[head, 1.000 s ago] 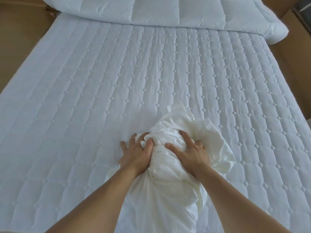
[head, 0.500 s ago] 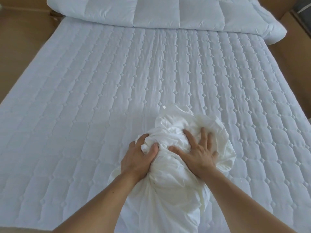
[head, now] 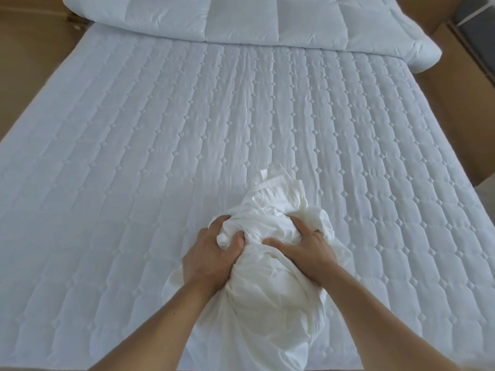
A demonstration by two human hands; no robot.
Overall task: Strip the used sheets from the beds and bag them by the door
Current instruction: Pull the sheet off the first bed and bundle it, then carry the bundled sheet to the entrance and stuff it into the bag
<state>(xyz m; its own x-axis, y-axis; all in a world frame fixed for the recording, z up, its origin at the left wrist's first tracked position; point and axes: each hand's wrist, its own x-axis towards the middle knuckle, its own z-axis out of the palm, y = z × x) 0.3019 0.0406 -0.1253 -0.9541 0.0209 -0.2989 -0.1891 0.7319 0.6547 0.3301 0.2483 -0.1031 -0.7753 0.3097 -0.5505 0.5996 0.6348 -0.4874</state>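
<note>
**Both fists in the wadded sheet at the near edge of the bed**

The sheet (head: 270, 303) is off the mattress and bunched into one white bundle. It lies at six o'clock on the bed, right in front of me, with its lower part spilling over the near edge. My left hand (head: 214, 253) takes the bundle's nine o'clock side, fingers and thumb curled tight round a wad of cloth. My right hand (head: 302, 253) takes the three o'clock side, fingers sunk into the folds and thumb pointing across toward the left. Both are closed on fabric, nothing slack.

I judge that I hold it this way because loose cotton spreads the moment it is let go. Squeezing from two sides packs it small enough to lift in one go. A frilled end sticks out at twelve o'clock of the bundle, beyond my knuckles, and may trail when I carry it.

The quilted mattress pad (head: 160, 156) lies bare all round. The duvet (head: 241, 20) sits folded at twelve o'clock, along the far end, likely to keep it clear of the stripping. No bag and no door show from here, so the bagging is not yet done.
</note>
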